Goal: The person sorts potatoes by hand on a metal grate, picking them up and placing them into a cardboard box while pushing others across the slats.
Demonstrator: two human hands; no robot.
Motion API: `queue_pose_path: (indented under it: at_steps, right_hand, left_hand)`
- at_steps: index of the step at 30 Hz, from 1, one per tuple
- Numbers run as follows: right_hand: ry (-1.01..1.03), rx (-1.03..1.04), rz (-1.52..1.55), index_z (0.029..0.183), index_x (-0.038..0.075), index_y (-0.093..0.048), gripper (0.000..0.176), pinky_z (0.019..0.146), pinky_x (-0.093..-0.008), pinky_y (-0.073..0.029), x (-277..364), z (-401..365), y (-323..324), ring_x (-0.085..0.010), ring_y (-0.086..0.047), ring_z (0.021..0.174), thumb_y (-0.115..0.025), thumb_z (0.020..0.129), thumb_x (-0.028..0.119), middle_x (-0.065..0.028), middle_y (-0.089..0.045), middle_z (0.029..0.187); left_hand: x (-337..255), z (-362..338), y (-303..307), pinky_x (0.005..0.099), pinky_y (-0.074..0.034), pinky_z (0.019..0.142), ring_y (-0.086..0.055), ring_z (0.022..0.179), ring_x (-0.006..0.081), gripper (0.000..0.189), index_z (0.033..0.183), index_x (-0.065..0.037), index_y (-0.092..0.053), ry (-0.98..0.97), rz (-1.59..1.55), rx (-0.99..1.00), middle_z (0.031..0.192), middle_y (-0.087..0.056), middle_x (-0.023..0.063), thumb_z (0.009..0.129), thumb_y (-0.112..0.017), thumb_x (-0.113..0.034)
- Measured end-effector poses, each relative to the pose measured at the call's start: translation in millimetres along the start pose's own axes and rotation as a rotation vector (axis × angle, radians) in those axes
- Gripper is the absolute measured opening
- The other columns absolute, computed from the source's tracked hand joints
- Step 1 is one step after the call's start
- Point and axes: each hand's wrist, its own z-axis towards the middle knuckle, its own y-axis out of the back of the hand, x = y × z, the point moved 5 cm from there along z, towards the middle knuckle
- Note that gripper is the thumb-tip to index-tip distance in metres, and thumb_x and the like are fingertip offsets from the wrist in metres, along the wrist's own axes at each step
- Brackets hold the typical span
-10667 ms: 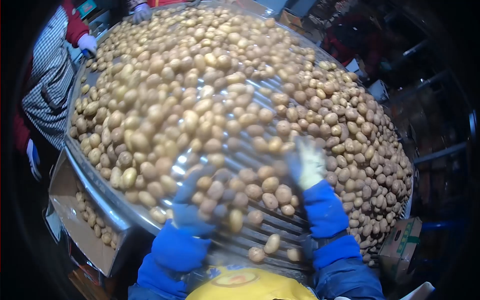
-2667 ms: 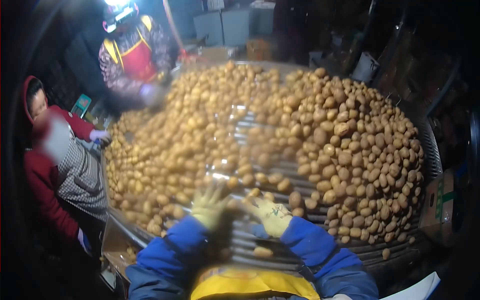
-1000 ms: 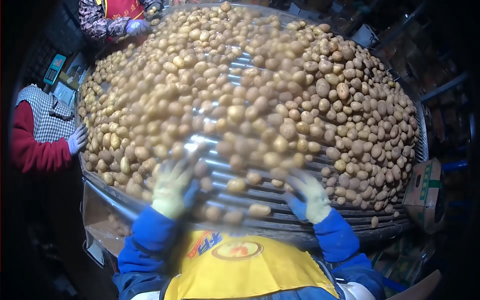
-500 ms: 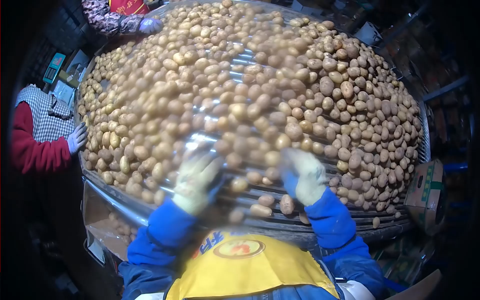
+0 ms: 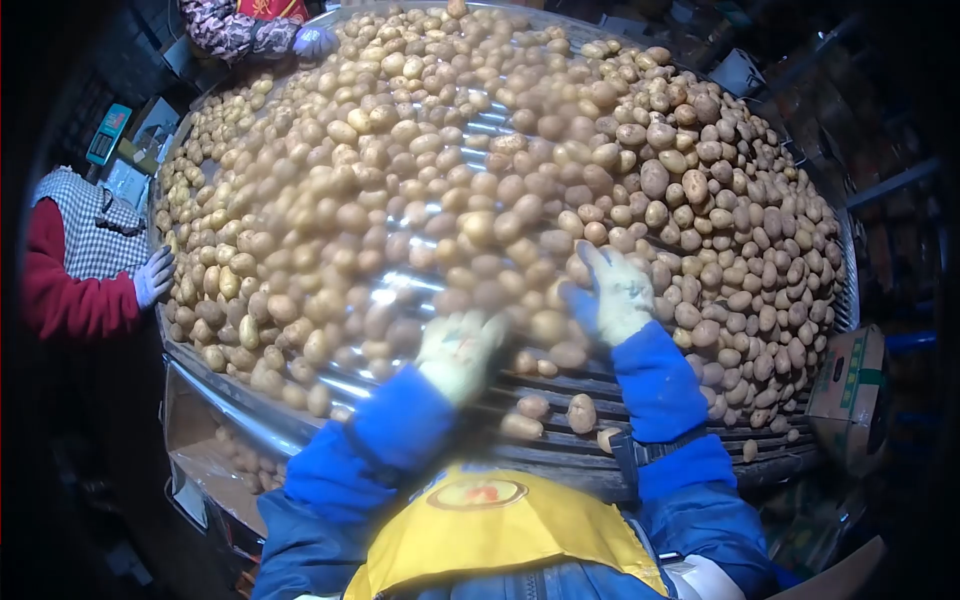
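Observation:
Potatoes (image 5: 480, 228) cover a wide sorting table with slats and metal rollers (image 5: 405, 290). My left hand (image 5: 460, 352), in a pale glove, is at the near edge of the heap, blurred, its fingers hidden or smeared. Further right, my right hand (image 5: 615, 290), in a pale and blue glove, rests against the potatoes with thumb and fingers apart and nothing held. A few loose potatoes (image 5: 581, 413) lie on the dark slats between my forearms.
At the left, a person in red sleeves has a gloved hand (image 5: 153, 277) at the table edge. Another person's gloved hand (image 5: 315, 41) touches potatoes at the far left. Cardboard boxes stand at lower left (image 5: 205, 455) and right (image 5: 848, 388); a scale (image 5: 108, 134) is beyond.
My left hand has moved right and slightly nearer to me. My right hand has moved forward, its fingers now spread. Potatoes near my hands have shifted.

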Motion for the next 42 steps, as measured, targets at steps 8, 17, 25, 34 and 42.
queue_pose_path:
  at_steps: [8, 17, 25, 34, 42]
  right_hand:
    - [0.127, 0.179, -0.039, 0.137, 0.009, -0.065, 0.059, 0.096, -0.051, -0.048, 51, -30, 11, -0.0357, -0.064, 0.109, -0.079, 0.089, 0.041, -0.0135, -0.068, 0.116]
    - [0.152, 0.248, -0.039, 0.131, 0.007, -0.07, 0.056, 0.098, -0.0512, -0.05, 35, -6, -10, -0.0368, -0.067, 0.109, -0.079, 0.089, 0.042, -0.0158, -0.074, 0.119]
    - [-0.099, 0.235, 0.583, 0.131, 0.009, -0.077, 0.052, 0.092, -0.0434, -0.06, 84, -14, 41, -0.0321, -0.076, 0.104, -0.078, 0.091, 0.043, -0.0208, -0.078, 0.114]
    - [0.093, -0.043, 0.411, 0.141, 0.008, -0.068, 0.054, 0.106, -0.0472, -0.052, 44, 74, 20, -0.0385, -0.066, 0.121, -0.077, 0.093, 0.03, -0.0196, -0.071, 0.134]
    - [0.22, 0.141, 0.092, 0.149, 0.023, -0.058, 0.057, 0.111, -0.0552, -0.047, 52, 103, -21, -0.0452, -0.057, 0.13, -0.071, 0.093, 0.027, -0.0239, -0.058, 0.146]
  left_hand:
    - [13, -43, 55, 0.0441, -0.057, 0.099, -0.074, 0.113, 0.033, 0.054, 0.137, -0.007, -0.069, 0.464, -0.418, -0.038, 0.118, -0.076, 0.0175, 0.095, -0.079, -0.039]
    - [-2, -59, 33, 0.0395, -0.061, 0.092, -0.072, 0.107, 0.0276, 0.066, 0.147, -0.01, -0.055, 0.789, -1.93, -0.196, 0.126, -0.068, 0.0112, 0.108, -0.056, -0.062]
    - [-6, -59, 15, 0.0487, -0.063, 0.093, -0.068, 0.121, 0.0346, 0.076, 0.157, -0.011, -0.047, 0.796, -2.33, -0.083, 0.142, -0.064, 0.0152, 0.107, -0.051, -0.067]
    - [-3, -67, 3, 0.0454, -0.06, 0.09, -0.068, 0.11, 0.0299, 0.073, 0.16, -0.008, -0.045, 0.678, -2.609, 0.089, 0.121, -0.07, 0.0129, 0.11, -0.049, -0.062]
    - [1, -71, 5, 0.0476, -0.059, 0.081, -0.07, 0.101, 0.034, 0.075, 0.148, -0.007, -0.055, 0.684, -2.473, 0.151, 0.123, -0.071, 0.017, 0.107, -0.052, -0.068]
